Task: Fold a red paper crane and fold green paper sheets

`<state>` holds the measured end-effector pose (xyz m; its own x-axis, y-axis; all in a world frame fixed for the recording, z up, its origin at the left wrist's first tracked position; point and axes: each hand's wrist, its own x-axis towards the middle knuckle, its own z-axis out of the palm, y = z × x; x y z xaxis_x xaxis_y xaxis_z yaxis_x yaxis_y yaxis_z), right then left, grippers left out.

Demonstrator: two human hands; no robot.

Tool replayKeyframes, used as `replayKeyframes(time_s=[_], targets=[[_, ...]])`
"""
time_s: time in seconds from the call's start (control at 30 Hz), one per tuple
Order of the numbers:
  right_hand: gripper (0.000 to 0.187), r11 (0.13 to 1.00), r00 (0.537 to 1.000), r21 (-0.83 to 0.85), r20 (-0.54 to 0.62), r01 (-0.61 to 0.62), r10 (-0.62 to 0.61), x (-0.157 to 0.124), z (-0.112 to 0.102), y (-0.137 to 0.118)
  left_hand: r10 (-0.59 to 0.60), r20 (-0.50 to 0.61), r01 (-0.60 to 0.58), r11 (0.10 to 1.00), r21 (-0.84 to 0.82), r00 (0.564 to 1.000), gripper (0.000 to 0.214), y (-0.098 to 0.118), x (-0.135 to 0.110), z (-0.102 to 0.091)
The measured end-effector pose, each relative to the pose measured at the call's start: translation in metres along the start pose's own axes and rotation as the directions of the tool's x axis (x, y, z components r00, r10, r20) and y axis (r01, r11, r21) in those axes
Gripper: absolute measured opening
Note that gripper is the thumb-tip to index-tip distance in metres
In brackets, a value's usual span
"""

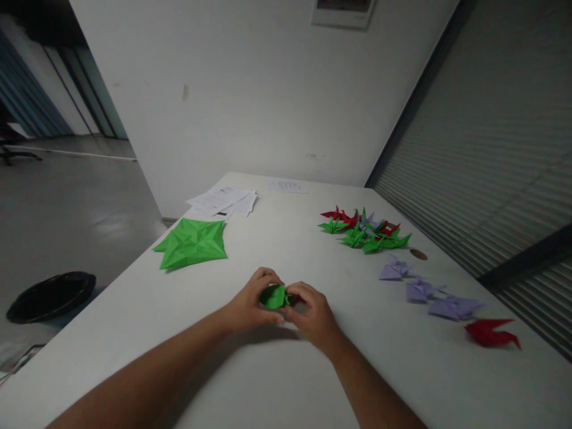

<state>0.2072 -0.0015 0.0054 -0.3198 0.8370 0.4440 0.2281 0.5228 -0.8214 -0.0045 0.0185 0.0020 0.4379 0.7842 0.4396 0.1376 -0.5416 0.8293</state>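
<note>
A small folded piece of green paper (273, 296) sits between both my hands just above the white table (286, 393). My left hand (254, 305) is closed, pinching its left side with curled fingers. From the right, my right hand (311, 313) pinches the other side, fingers curled too. Both forearms reach in from the bottom edge.
A stack of creased green paper sheets (193, 241) lies at the left. White printed sheets (223, 201) lie beyond it. A heap of green, red and purple paper cranes (364, 229) sits at the right, then three purple cranes (420, 290) and a red one (490, 332). A black dish (51, 295) is on the floor.
</note>
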Motion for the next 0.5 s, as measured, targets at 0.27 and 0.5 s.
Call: replayKeyframes(time_s=[0.27,0.5], targets=[[0.010,0.999,0.999,-0.012,-0.006,-0.042,0.042,0.002,-0.001,-0.003,-0.213,0.070,0.216,0.976,-0.033,0.974,0.036,-0.004,0.000,-0.002],[0.021,0.976,0.978,0.103,-0.058,-0.194,0.201,-0.002,0.004,0.001,-0.319,0.071,0.308,0.796,-0.520,0.945,0.040,-0.013,0.001,0.009]])
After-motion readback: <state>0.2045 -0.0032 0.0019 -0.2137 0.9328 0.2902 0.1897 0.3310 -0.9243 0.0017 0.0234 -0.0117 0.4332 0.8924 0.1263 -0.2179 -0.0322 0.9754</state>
